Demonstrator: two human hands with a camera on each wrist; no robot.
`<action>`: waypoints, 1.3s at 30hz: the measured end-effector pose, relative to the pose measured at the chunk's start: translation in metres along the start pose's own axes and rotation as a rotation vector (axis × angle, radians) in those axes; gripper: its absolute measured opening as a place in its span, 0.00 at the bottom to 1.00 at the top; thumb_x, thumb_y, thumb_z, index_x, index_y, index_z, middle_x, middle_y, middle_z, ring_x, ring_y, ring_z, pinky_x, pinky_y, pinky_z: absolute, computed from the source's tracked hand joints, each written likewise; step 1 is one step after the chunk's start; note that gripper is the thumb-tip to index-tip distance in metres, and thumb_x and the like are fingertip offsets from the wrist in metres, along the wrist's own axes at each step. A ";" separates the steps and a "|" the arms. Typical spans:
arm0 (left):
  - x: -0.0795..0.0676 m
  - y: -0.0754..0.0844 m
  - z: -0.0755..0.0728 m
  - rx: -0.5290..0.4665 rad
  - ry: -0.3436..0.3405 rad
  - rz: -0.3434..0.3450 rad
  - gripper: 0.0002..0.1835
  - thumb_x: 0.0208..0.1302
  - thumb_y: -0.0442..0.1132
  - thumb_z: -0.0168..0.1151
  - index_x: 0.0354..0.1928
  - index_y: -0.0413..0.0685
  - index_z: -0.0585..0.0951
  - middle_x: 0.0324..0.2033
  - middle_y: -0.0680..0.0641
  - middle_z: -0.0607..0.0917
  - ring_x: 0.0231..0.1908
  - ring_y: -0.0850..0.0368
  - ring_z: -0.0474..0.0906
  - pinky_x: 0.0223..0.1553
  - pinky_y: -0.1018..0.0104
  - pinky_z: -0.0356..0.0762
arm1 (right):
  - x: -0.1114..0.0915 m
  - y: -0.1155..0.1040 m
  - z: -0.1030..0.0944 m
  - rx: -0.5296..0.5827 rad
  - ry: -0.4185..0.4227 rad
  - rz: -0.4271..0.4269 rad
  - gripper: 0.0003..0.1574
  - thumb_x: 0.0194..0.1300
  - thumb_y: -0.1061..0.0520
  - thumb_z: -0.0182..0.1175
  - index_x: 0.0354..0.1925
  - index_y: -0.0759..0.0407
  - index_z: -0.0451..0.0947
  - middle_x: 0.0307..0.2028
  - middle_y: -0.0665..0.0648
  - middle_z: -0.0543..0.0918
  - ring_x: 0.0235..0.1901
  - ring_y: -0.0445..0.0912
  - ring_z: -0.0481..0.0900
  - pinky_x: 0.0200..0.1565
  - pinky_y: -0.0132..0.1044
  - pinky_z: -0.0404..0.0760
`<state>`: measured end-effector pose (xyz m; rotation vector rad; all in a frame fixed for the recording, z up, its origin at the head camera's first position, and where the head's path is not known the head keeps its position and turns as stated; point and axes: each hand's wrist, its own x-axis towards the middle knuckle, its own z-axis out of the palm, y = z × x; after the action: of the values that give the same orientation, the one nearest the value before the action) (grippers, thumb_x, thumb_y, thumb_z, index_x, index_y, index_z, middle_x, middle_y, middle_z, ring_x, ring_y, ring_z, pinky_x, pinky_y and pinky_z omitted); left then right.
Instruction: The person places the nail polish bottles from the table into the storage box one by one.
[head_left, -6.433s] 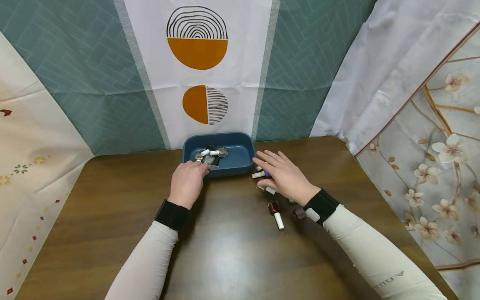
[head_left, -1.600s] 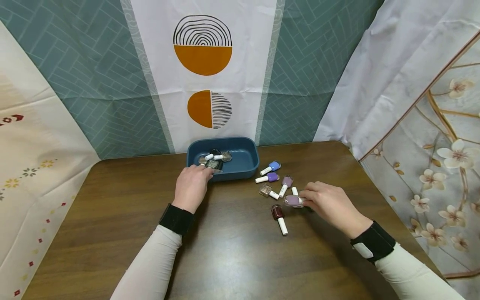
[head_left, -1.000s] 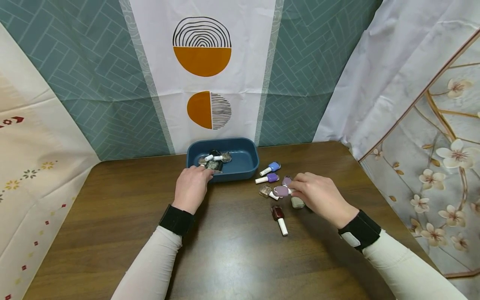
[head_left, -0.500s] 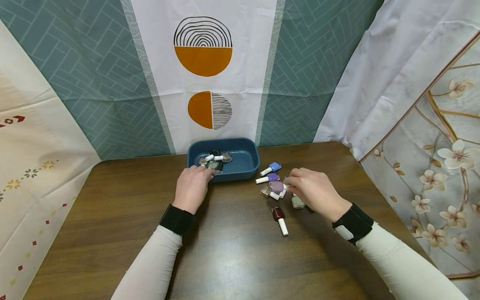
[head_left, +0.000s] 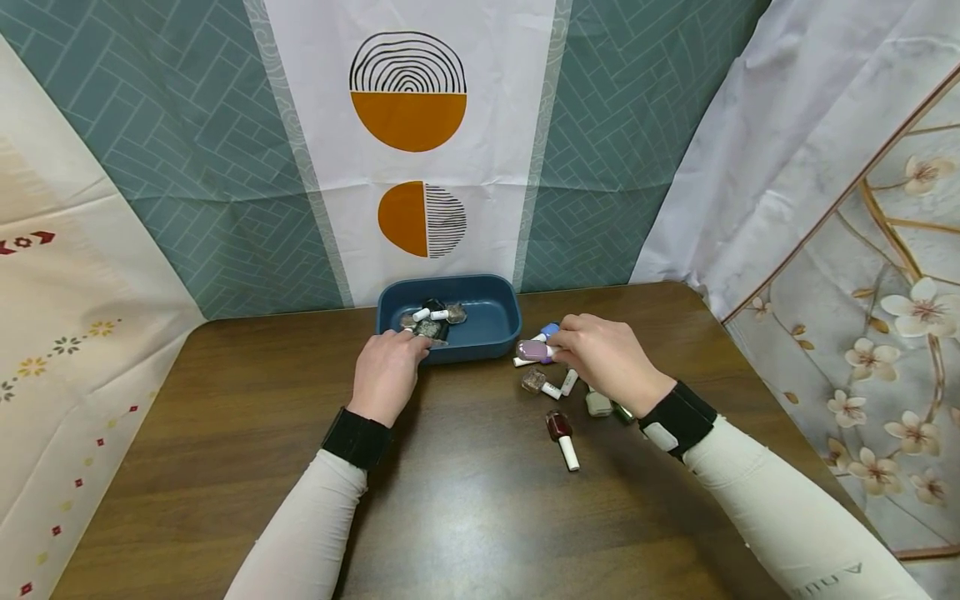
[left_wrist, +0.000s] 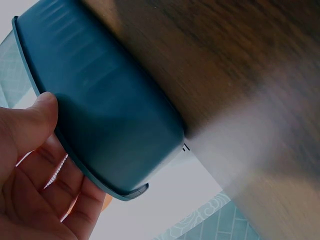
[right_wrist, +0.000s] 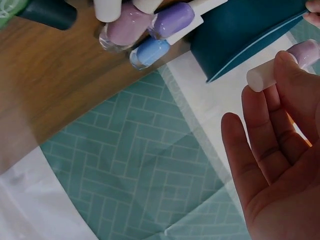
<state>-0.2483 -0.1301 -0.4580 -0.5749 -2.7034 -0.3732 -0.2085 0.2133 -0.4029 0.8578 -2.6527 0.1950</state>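
Note:
My left hand (head_left: 385, 375) grips the near-left rim of a blue plastic bin (head_left: 487, 323). In the left wrist view the thumb presses the outside of the bin wall (left_wrist: 110, 100), with the fingers over the rim. Several nail polish bottles (head_left: 431, 328) with white caps lie at the bin's left end. My right hand (head_left: 603, 358) pinches a mauve nail polish bottle by its white cap (right_wrist: 262, 76); it is raised just right of the bin. Below it are a blue bottle (right_wrist: 150, 52) and a purple bottle (right_wrist: 172, 20), partly hidden in the head view.
More nail polish lies on the wooden table (head_left: 247, 433): a glittery bottle (head_left: 533, 381), a dark red one (head_left: 558, 425), a pale grey-green one (head_left: 598, 404) and a green one (head_left: 622, 412). A patterned cloth (head_left: 420, 208) hangs behind the table.
My right hand picked up the mauve nail polish bottle from the right and carried it leftward and away, toward the bin. My left hand has stayed on the bin's rim.

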 end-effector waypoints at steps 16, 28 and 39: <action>0.001 0.000 0.001 -0.003 -0.001 -0.002 0.09 0.76 0.36 0.73 0.52 0.46 0.94 0.42 0.44 0.94 0.40 0.45 0.85 0.47 0.50 0.83 | 0.032 0.005 0.002 -0.015 -0.055 -0.003 0.07 0.71 0.62 0.76 0.47 0.54 0.93 0.37 0.51 0.85 0.38 0.47 0.84 0.36 0.44 0.85; 0.002 0.001 0.000 -0.013 -0.014 -0.007 0.09 0.76 0.37 0.73 0.52 0.46 0.94 0.41 0.45 0.93 0.39 0.46 0.84 0.47 0.51 0.83 | 0.057 0.001 0.009 -0.011 -0.079 0.008 0.06 0.73 0.61 0.75 0.46 0.53 0.94 0.37 0.51 0.86 0.39 0.48 0.84 0.39 0.45 0.85; 0.000 -0.001 0.001 -0.004 0.007 0.009 0.08 0.75 0.36 0.74 0.51 0.46 0.94 0.40 0.45 0.94 0.38 0.46 0.85 0.45 0.51 0.83 | 0.085 -0.009 0.020 -0.044 -0.116 0.007 0.03 0.75 0.57 0.74 0.45 0.53 0.94 0.37 0.53 0.85 0.39 0.50 0.84 0.39 0.47 0.86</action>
<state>-0.2488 -0.1305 -0.4590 -0.5858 -2.6928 -0.3778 -0.2732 0.1552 -0.3898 0.8701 -2.7570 0.0911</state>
